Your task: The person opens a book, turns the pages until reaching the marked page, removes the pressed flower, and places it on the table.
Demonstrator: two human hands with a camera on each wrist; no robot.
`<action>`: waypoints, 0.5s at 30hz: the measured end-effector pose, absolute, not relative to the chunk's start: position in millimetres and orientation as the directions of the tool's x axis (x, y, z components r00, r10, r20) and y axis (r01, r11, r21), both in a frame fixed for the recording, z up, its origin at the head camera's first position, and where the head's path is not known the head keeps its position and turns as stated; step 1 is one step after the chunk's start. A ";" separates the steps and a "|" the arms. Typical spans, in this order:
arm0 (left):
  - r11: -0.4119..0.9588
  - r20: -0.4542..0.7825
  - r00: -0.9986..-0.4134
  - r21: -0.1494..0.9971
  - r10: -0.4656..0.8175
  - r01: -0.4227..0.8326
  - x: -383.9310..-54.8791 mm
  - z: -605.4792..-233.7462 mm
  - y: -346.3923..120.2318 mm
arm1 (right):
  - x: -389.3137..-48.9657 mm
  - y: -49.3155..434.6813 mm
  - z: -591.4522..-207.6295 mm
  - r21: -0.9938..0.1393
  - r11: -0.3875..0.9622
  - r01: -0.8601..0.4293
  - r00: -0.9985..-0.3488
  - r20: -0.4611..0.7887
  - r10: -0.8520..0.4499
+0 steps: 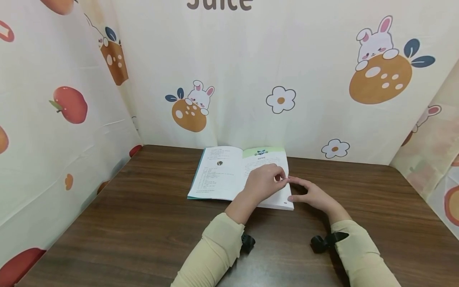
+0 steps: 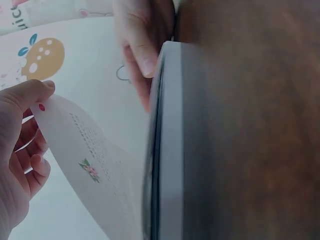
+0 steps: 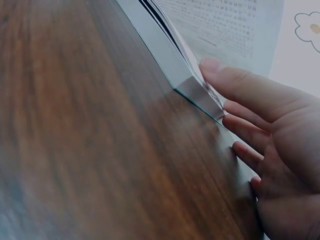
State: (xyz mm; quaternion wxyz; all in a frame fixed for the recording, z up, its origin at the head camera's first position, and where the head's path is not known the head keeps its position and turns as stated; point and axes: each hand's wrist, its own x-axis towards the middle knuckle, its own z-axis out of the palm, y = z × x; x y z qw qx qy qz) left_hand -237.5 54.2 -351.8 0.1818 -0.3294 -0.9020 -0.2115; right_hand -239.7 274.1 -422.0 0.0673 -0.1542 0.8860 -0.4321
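Note:
An open book lies on the brown table, its printed pages facing up. My left hand is above the right-hand page. In the left wrist view, the left thumb and fingers pinch the corner of one lifted page, which curves away from the block. At the book's right edge, my right hand touches it with spread fingers. The right wrist view shows the right thumb on the page edges near the corner and the other fingers beside the book's side. The left hand hides part of the right-hand page.
A wooden table surrounds the book. Behind it hangs a pale curtain printed with rabbits, fruit and flowers, close to the book's far edge. Another printed curtain borders the left side. Black wrist cameras sit by both sleeves.

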 end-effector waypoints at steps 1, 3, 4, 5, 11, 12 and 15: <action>0.690 0.474 -0.713 0.262 0.518 0.675 -237.0 -349.9 52.7 | -239.9 274.0 -422.2 -0.788 0.575 -0.220 -0.942 0.019 -0.335; 0.680 0.487 -0.706 0.270 0.515 0.682 -236.3 -345.9 49.2 | -240.4 273.7 -422.6 -0.789 0.571 -0.229 -0.940 0.027 -0.339; 0.675 0.493 -0.704 0.276 0.512 0.684 -236.2 -344.2 47.0 | -240.5 273.5 -422.8 -0.788 0.571 -0.233 -0.940 0.032 -0.339; 0.670 0.498 -0.701 0.281 0.510 0.687 -236.1 -342.5 44.5 | -240.4 273.1 -422.7 -0.786 0.571 -0.239 -0.939 0.038 -0.341; 0.635 0.538 -0.681 0.310 0.497 0.708 -239.4 -336.7 28.6 | -239.8 273.0 -422.0 -0.765 0.588 -0.265 -0.935 0.056 -0.349; 0.629 0.544 -0.679 0.316 0.494 0.710 -240.2 -336.0 26.3 | -239.9 273.3 -422.2 -0.764 0.589 -0.263 -0.936 0.055 -0.347; 0.611 0.548 -0.683 0.348 0.483 0.711 -241.5 -334.4 20.2 | -240.1 274.5 -423.4 -0.768 0.589 -0.252 -0.938 0.045 -0.344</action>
